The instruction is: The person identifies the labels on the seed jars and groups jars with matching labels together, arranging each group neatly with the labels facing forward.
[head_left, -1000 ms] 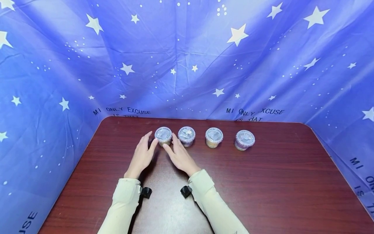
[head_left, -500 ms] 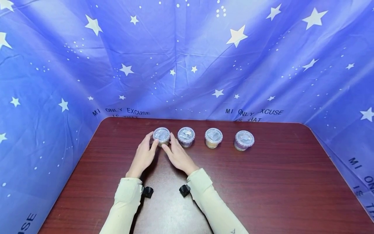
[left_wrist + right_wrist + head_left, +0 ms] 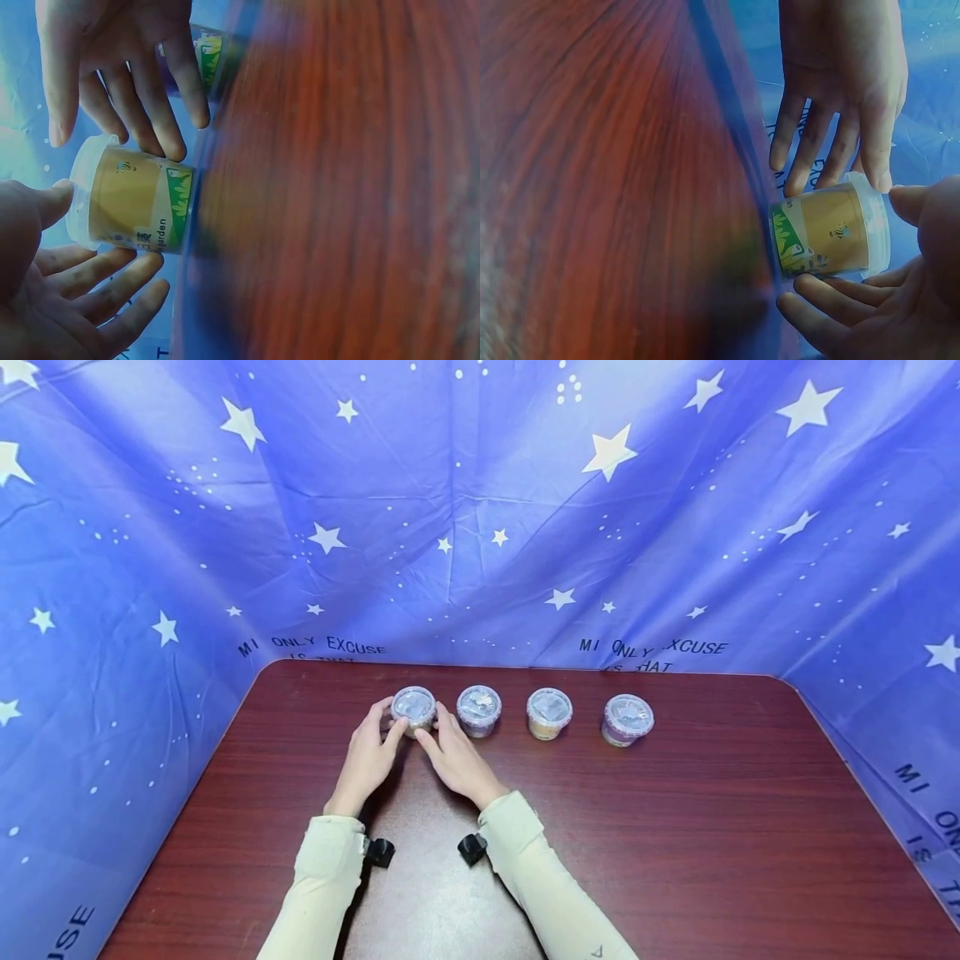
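At the left end of a row stands a small clear lidded tub (image 3: 414, 703) with yellow-brown contents. The left wrist view shows a bee and a green leafy label on the tub (image 3: 127, 196). My left hand (image 3: 365, 758) is at its left side, fingers mostly straight along the wall and thumb by the lid rim. From the right side, my right hand (image 3: 461, 762) touches or nearly touches the same tub with extended fingers. Both thumbs point at its near side. The tub looks upright on the table.
To the right stand a purplish tub (image 3: 478, 711), a yellowish tub (image 3: 549, 714) and another purplish tub (image 3: 628, 720), all lidded and spaced apart. The dark red wooden table (image 3: 675, 843) ends at a blue starry cloth (image 3: 465, 568) behind and at both sides.
The leftmost tub has shifted slightly left between my hands, widening its gap from the neighbouring tub. My right hand has followed it left. The other tubs stay put.
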Demonstrator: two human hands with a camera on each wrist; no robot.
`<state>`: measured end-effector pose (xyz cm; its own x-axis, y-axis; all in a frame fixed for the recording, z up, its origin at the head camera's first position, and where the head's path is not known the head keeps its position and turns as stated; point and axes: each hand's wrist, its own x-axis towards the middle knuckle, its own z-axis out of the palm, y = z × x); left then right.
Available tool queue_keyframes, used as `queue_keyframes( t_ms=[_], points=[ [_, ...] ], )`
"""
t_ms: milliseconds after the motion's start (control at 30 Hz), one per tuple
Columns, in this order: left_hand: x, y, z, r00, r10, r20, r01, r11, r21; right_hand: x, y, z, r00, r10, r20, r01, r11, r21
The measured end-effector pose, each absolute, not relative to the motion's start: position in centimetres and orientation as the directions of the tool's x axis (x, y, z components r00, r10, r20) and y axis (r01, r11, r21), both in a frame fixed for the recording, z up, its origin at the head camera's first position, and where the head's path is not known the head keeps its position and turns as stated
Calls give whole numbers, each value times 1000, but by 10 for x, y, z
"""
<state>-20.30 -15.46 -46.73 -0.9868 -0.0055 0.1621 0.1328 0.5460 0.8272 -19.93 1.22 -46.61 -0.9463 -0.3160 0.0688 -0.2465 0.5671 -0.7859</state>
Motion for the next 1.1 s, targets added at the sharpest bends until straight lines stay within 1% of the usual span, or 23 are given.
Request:
queue_keyframes(
  t_ms=[200, 400, 567, 933, 1100],
  points=[
    [-199, -156, -462, -984, -19, 178, 143, 513, 846, -197, 12, -461, -944, -313, 108, -273, 550, -789],
    [-193, -157, -455, -980, -41, 195, 148, 504, 851, -194, 12, -454, -944, -308, 116, -273, 536, -799],
    [-190, -157, -452, -975, -60, 215, 163, 468, 869, -191, 12, -448, -943, -304, 137, -287, 532, -797],
    [-179, -151, -441, -966, -79, 247, 192, 424, 885, -185, 18, -436, -940, -272, 207, -319, 477, -819],
    [-175, -148, -439, -962, -81, 262, 208, 412, 887, -183, 21, -437, -954, -238, 183, -275, 448, -850]
  ],
)
